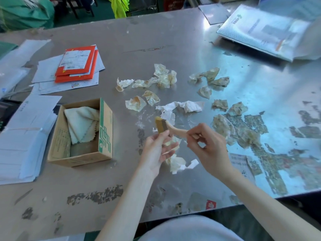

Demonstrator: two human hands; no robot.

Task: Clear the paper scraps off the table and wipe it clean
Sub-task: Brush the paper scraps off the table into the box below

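Several crumpled paper scraps (163, 79) lie scattered across the middle of the metal table (156, 40), some white, some yellowed. My right hand (208, 146) grips the pale wooden handle of a small brush (173, 130). My left hand (156, 148) pinches the brush's tan bristle head and also holds a scrap against its palm. More scraps (177, 162) lie just beneath both hands. A folded white cloth (81, 124) rests inside an open cardboard box (104, 153) to the left.
Orange envelopes (78, 63) and white papers lie at the back left. A stack of white sheets (24, 136) sits at the left edge. A plastic-wrapped package (264, 32) lies at the back right. Stuck paper residue (257, 133) covers the table's right side.
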